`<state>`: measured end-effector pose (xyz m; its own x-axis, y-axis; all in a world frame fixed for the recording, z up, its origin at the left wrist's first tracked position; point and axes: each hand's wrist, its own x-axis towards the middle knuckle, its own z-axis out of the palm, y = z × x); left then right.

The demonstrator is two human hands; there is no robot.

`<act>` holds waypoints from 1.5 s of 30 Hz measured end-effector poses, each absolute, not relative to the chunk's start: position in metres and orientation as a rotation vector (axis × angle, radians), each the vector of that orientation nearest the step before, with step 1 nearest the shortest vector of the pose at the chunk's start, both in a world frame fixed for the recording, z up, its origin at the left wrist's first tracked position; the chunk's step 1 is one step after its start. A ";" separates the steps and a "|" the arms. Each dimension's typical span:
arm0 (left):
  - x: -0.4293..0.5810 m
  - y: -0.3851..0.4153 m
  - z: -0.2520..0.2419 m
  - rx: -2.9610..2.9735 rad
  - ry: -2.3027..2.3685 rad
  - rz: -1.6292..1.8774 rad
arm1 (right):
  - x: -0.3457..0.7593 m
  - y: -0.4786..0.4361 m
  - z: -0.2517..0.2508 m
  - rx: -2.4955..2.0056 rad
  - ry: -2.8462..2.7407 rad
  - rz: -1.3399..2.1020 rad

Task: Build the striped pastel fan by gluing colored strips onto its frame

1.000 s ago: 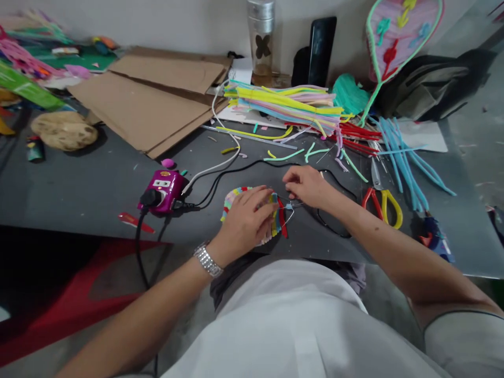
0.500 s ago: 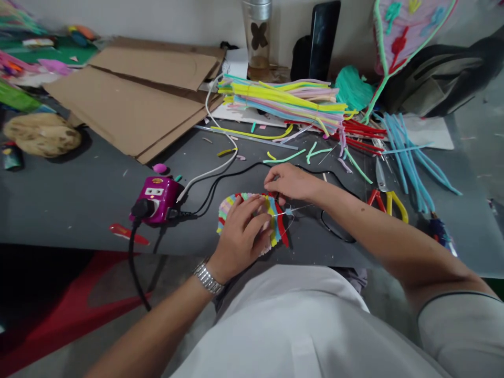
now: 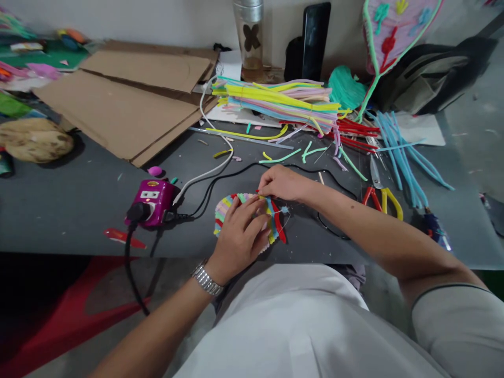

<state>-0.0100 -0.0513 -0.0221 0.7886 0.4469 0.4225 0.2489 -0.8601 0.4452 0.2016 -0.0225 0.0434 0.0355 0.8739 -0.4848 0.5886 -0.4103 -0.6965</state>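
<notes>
A small rounded piece made of coloured pipe cleaners (image 3: 224, 207) lies on the dark grey table (image 3: 79, 194) near its front edge. My left hand (image 3: 240, 236) lies flat on top of it, fingers stretched out, pressing it down. My right hand (image 3: 281, 184) is at the piece's upper right edge, its fingertips pinched together on the red and yellow strips there. A thin pale thread (image 3: 284, 210) runs off the piece's right side; what exactly the pinch holds is too small to name.
A purple power socket (image 3: 151, 197) with black and white cables sits left of the piece. Red-and-yellow scissors (image 3: 384, 199) lie to the right. Behind are a pile of pipe cleaners (image 3: 275, 100), cardboard sheets (image 3: 118, 100), a bottle (image 3: 249, 37) and a dark bag (image 3: 429, 79).
My right hand has moved left, from beside the piece onto its top right edge. The loose thread loop at the right has drawn in closer. My left hand keeps pressing.
</notes>
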 end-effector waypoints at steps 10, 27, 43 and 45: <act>-0.008 -0.051 -0.021 2.647 0.537 0.693 | 0.206 -0.027 0.035 -2.184 -1.714 1.092; -0.006 -0.051 -0.021 2.707 0.560 0.628 | 0.206 -0.030 0.045 -2.318 -1.857 1.016; -0.003 -0.051 -0.021 2.765 0.567 0.529 | 0.211 -0.029 0.045 -2.265 -1.875 1.033; -0.003 -0.051 -0.021 2.771 0.567 0.507 | 0.208 -0.029 0.048 -2.283 -1.899 1.028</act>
